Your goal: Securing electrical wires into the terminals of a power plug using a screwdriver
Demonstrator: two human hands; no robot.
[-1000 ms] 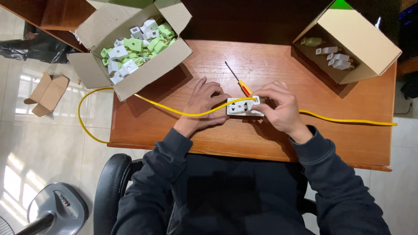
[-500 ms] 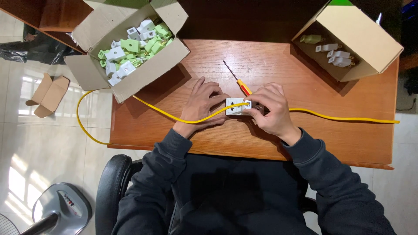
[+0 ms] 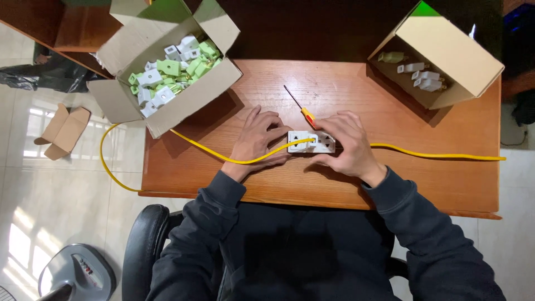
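White socket block (image 3: 311,141) sits mid-table, pinched from both ends: left hand (image 3: 257,136) grasps its left end, right hand (image 3: 346,146) clamps the right end. Yellow cable (image 3: 223,155) crosses it, running left off the wooden table (image 3: 446,184) and right toward the edge. Risks: cable snags and drags the block loose; screwdriver (image 3: 298,103), just beyond the fingers, gets knocked; left box (image 3: 184,100) overhangs the far-left corner and could tip.

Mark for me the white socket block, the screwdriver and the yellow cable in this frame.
white socket block (image 3: 304,141), head view, on its top face between the hands.
screwdriver (image 3: 307,117), head view, on its orange-red handle.
yellow cable (image 3: 434,155), head view, on the stretch lying right of the right hand.
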